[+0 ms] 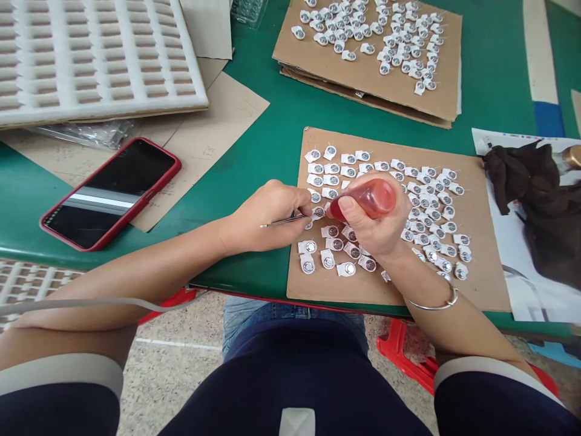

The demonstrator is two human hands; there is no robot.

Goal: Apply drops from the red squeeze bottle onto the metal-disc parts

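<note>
A red squeeze bottle is gripped in the right hand near the centre of the frame, the fingers wrapped around it and its narrow end aimed left, toward the left hand. By the left hand, a thin metal tool is held clamped in the fingers, with one end jutting out to the left; whether a part is also pinched there cannot be told. Beneath and around both hands, small white parts with round metallic discs are spread over a cardboard sheet right of centre. More such parts are borne by a cardboard stack at the upper right. On the green table, a red-cased phone is laid at the left, just below a white slotted tray — a dark cloth is seen at the right edge, over white paper.
</note>
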